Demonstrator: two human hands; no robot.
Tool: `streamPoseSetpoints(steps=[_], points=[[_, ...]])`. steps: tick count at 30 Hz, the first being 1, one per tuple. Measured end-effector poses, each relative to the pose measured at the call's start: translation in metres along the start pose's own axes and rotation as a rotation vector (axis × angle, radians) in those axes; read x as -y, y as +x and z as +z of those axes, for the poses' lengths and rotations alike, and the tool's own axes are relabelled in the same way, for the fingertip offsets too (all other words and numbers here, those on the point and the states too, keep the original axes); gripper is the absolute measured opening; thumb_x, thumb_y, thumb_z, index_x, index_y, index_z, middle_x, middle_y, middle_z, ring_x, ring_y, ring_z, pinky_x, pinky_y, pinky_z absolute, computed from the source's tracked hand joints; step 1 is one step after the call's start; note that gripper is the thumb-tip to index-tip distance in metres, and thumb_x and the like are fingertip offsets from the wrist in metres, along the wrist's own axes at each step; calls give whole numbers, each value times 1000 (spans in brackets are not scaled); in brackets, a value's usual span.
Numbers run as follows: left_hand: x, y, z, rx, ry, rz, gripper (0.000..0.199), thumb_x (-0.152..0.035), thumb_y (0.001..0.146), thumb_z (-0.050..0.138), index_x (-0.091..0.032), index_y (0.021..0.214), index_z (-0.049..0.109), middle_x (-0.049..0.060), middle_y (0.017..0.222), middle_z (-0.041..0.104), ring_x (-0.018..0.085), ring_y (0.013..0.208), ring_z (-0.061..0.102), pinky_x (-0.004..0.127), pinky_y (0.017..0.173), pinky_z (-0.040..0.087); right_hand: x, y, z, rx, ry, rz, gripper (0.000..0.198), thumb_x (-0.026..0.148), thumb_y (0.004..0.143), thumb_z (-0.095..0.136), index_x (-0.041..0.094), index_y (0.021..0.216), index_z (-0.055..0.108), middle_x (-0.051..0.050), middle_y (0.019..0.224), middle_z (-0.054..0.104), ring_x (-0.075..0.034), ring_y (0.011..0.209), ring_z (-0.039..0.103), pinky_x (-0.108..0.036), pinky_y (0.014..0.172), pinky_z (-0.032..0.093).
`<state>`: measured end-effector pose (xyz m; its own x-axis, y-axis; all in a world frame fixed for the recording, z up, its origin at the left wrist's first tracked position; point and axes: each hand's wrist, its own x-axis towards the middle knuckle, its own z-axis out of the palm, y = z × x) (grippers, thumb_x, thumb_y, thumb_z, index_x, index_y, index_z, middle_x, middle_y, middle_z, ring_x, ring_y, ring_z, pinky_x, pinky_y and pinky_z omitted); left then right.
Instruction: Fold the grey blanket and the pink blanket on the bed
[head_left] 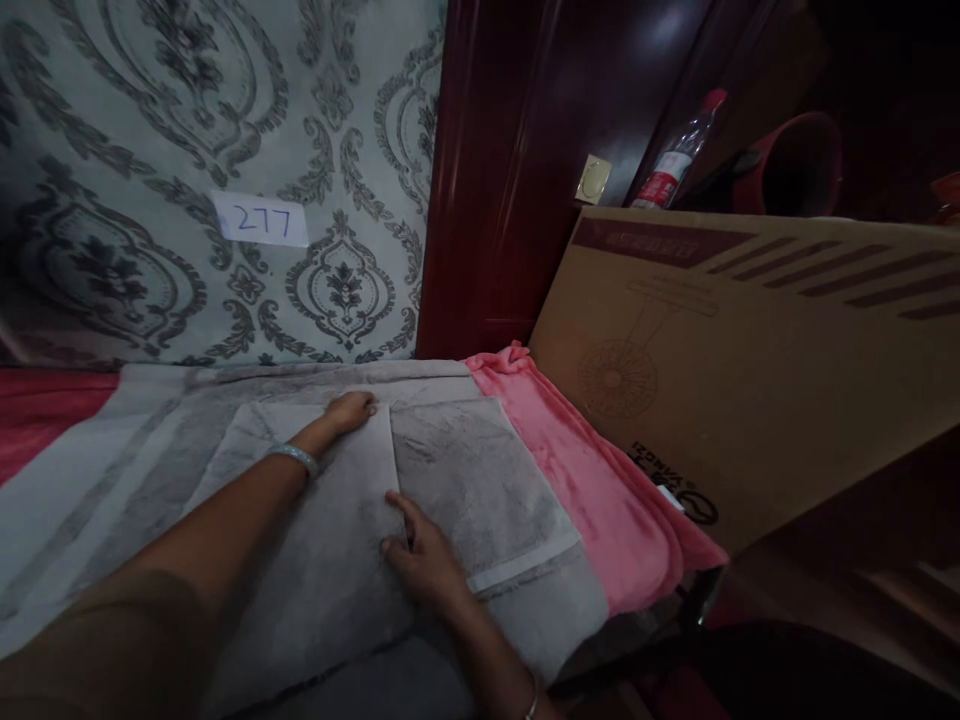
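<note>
Broadly, the folded gray cloth (472,480) lies flat with its wider spread running left to right, parallel to the wall, though the arms hide part of its outline and its exact long axis is hard to judge. A straight fold edge (393,450) crosses it from the wall side toward the person, parting a paler left panel from a darker, more ruffled right one; a light band near the right panel's close side slants up to the right. The left arm reaches diagonally forward across the cloth, and the left hand (351,411) rests palm down by the far end of that edge, fingers bent; whether they pinch any fabric I cannot tell. The right hand (427,560) comes in from below, its thumb and forefinger parted and pointing left at the fold edge, the other fingers curled under. A bracelet (295,456) circles the left wrist. Underneath is a gray banded spread (75,520), with a pink blanket (592,500) on the right. Beyond that leans a large cardboard box (720,370) printed with a fan-like drawing; its inside is hidden. Behind its top edge stand a clear bottle (675,160) with a red cap, its contents unclear, and a round red-rimmed container (757,175), dark inside. A paper label (261,220) reading 277 sits on the patterned wall (345,285).
</note>
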<state>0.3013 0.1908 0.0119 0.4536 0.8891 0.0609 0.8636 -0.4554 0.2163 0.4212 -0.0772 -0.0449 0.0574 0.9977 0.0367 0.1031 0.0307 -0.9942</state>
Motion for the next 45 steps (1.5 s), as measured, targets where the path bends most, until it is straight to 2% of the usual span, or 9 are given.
streamPoseSetpoints(steps=[5, 11, 16, 20, 23, 28, 35, 40, 45], points=[[1, -7, 6, 25, -19, 13, 33, -33, 91, 40, -18, 103, 67, 10, 113, 72, 23, 104, 65, 30, 86, 47, -10, -3, -1, 24, -63, 10, 67, 22, 76, 62, 24, 142, 51, -1, 95, 69, -20, 85, 63, -34, 82, 52], [-1, -9, 10, -12, 0, -25, 37, -35, 92, 38, -21, 114, 65, 10, 121, 69, 25, 113, 63, 32, 90, 47, -1, -16, -2, -4, -127, -49, 68, 22, 75, 60, 27, 142, 51, -5, 134, 61, -24, 120, 57, -38, 104, 44], [-4, -9, 17, -30, 11, -28, 39, -35, 92, 38, -19, 117, 65, 12, 123, 69, 27, 114, 62, 34, 95, 46, 1, -24, -10, 36, -273, 18, 76, 25, 75, 63, 27, 148, 44, -5, 113, 71, -26, 100, 66, -38, 89, 51], [-6, -12, 3, -64, 2, 29, 45, -30, 89, 44, -14, 128, 60, 14, 133, 62, 24, 122, 57, 31, 103, 42, 16, -36, -24, 18, -527, 5, 63, 29, 80, 64, 27, 142, 53, -6, 95, 72, -27, 90, 66, -38, 85, 50], [-3, -24, -15, -102, 11, 70, 50, -28, 92, 39, -14, 138, 52, 12, 142, 55, 21, 131, 50, 28, 111, 36, 41, -34, -27, -61, -706, -93, 50, 32, 89, 56, 23, 138, 56, -12, 111, 69, -29, 105, 62, -41, 94, 46], [18, -55, -41, -48, 59, 16, 48, -29, 94, 38, -13, 135, 57, 13, 138, 59, 27, 127, 55, 35, 107, 41, 77, 27, 4, 37, -782, -342, 59, 33, 96, 47, 16, 151, 37, -14, 153, 41, -28, 144, 30, -46, 116, 25], [52, -95, -22, -55, 187, -134, 51, -37, 96, 36, -15, 139, 53, 17, 149, 48, 33, 141, 40, 58, 116, 22, 59, 135, 43, 59, -928, -227, 60, 39, 99, 44, 22, 154, 30, -10, 164, 19, -27, 152, 9, -54, 120, 9], [62, -107, 12, -91, 215, -145, 62, -44, 97, 29, -17, 152, 35, 16, 158, 34, 31, 148, 28, 58, 119, 13, 17, 150, 42, 91, -989, -156, 64, 50, 98, 43, 21, 154, 32, -12, 164, 18, -28, 151, 11, -54, 119, 10], [62, -110, 7, -45, 162, -141, 63, -45, 97, 28, -17, 153, 33, 15, 160, 30, 30, 149, 24, 56, 120, 11, 13, 149, 43, 84, -1037, -175, 65, 49, 99, 41, 19, 155, 30, -14, 164, 18, -30, 151, 11, -54, 118, 11]])
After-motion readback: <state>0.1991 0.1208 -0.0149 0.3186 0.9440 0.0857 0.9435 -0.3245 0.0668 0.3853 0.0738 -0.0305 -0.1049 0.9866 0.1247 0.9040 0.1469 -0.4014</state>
